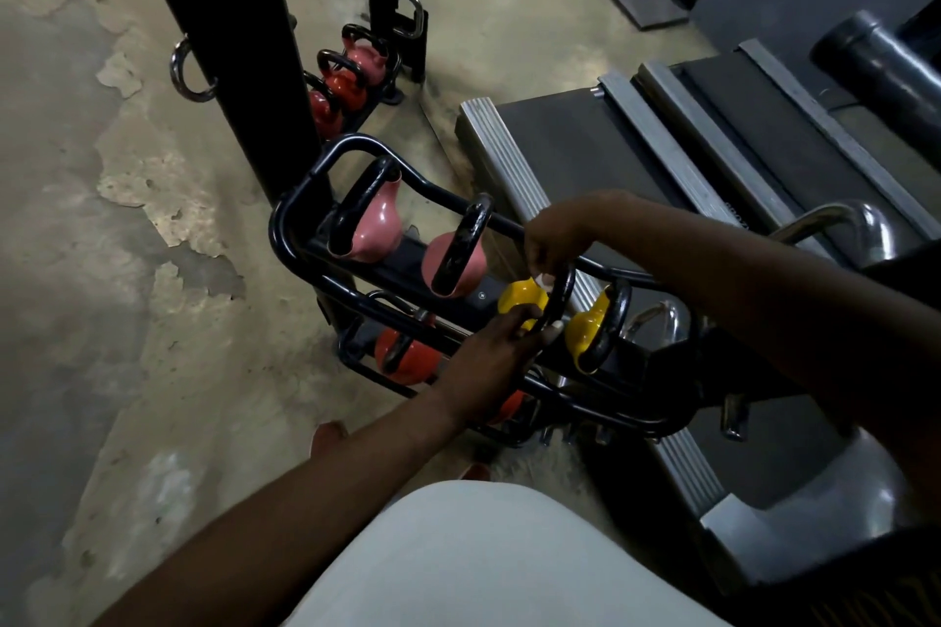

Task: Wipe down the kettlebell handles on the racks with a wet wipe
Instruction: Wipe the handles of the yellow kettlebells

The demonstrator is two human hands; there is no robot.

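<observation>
A black two-tier rack (pixel 290 224) stands on the floor in the head view. Its top tier carries two pink kettlebells (pixel 374 229) and two yellow ones with black handles. My left hand (pixel 489 356) grips the lower part of the handle of the nearer-left yellow kettlebell (pixel 519 298). My right hand (pixel 552 239) pinches a small white wet wipe (pixel 542 281) against the top of that same handle. The second yellow kettlebell (pixel 585 328) stands just to the right. Orange kettlebells (pixel 407 362) sit on the lower tier, partly hidden by my left arm.
A black post (pixel 244 66) rises behind the rack, and a mirror reflects more kettlebells (pixel 351 71). A treadmill deck (pixel 611 158) with metal side rails lies to the right. Chrome tubing (pixel 835 219) crosses near my right arm. The floor (pixel 127 219) is worn and patchy.
</observation>
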